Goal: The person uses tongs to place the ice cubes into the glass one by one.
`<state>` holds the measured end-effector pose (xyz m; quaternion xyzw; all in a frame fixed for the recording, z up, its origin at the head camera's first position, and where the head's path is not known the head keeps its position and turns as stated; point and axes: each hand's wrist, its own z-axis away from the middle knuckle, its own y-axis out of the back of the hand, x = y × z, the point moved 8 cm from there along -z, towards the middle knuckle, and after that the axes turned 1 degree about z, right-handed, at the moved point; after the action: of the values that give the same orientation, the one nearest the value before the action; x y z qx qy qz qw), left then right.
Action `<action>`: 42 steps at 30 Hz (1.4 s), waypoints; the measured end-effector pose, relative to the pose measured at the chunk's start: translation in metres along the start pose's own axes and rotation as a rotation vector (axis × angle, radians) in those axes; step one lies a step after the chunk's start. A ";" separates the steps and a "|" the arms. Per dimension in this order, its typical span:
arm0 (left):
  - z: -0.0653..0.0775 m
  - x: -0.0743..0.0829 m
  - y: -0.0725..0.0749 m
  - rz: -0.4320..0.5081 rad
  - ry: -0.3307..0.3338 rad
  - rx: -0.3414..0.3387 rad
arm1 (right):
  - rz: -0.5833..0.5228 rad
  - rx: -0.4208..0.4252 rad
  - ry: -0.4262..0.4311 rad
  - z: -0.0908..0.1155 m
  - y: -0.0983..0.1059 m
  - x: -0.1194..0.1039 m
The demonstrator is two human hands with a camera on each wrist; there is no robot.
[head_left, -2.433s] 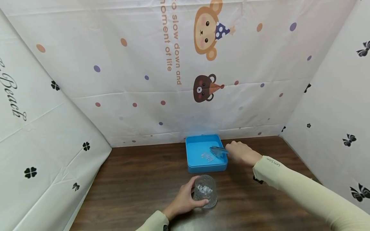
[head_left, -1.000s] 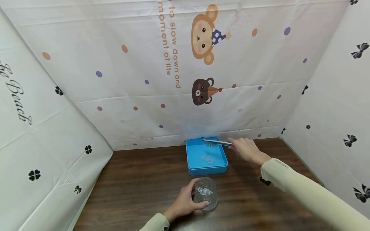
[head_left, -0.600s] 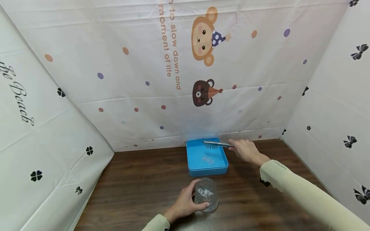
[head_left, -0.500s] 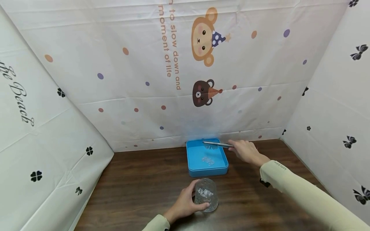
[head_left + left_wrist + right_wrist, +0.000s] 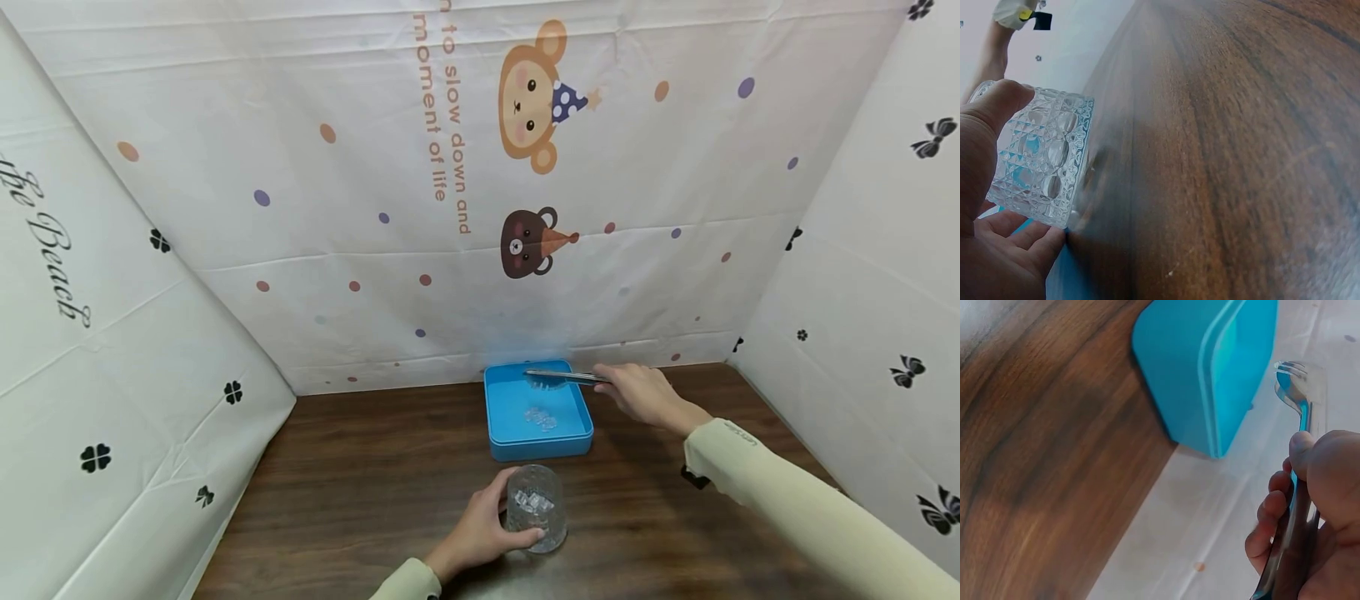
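Observation:
My left hand (image 5: 480,527) grips a clear patterned glass (image 5: 555,510), thumb on the near side and fingers round the far side. Clear cube-like pieces (image 5: 534,501) lie in the glass. In the left wrist view the cut-diamond pattern of the glass (image 5: 1047,150) shows, with its base close to the table. My right hand (image 5: 637,393) holds metal tongs (image 5: 562,377) over the back of a shallow blue box (image 5: 540,450). More small clear pieces (image 5: 540,418) lie on the box floor. The right wrist view shows the fork-like tips of the tongs (image 5: 1291,378) beyond my curled fingers.
The box stands on a dark wooden table (image 5: 360,483), near the back edge and just beyond the glass. A white printed cloth (image 5: 375,292) rises behind the table, and similar cloth hangs at both sides.
My right hand has raised the tongs from the front right of the box interior and moved them towards the back. The left hand keeps its hold on the glass, nearly still.

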<state>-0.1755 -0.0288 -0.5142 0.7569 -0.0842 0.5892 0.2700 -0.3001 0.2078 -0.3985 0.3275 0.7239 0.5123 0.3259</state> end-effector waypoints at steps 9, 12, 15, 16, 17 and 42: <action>0.003 -0.005 -0.002 -0.015 0.003 -0.011 | 0.023 0.071 0.049 0.019 0.022 -0.017; 0.004 -0.005 -0.003 -0.012 0.000 -0.014 | 0.021 0.066 0.042 0.028 0.027 -0.022; 0.005 -0.007 -0.003 -0.013 0.016 -0.018 | 0.021 0.063 0.051 0.037 0.033 -0.031; 0.005 -0.007 -0.004 -0.013 0.019 -0.020 | 0.027 0.071 0.063 0.040 0.036 -0.034; 0.005 -0.007 -0.004 -0.012 0.016 -0.020 | 0.025 0.075 0.075 0.044 0.038 -0.037; 0.007 -0.009 0.004 -0.039 -0.026 -0.015 | -0.022 0.081 0.305 0.084 0.040 -0.089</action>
<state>-0.1742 -0.0370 -0.5228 0.7638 -0.0774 0.5734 0.2859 -0.1756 0.1910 -0.3703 0.2509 0.7887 0.5229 0.2041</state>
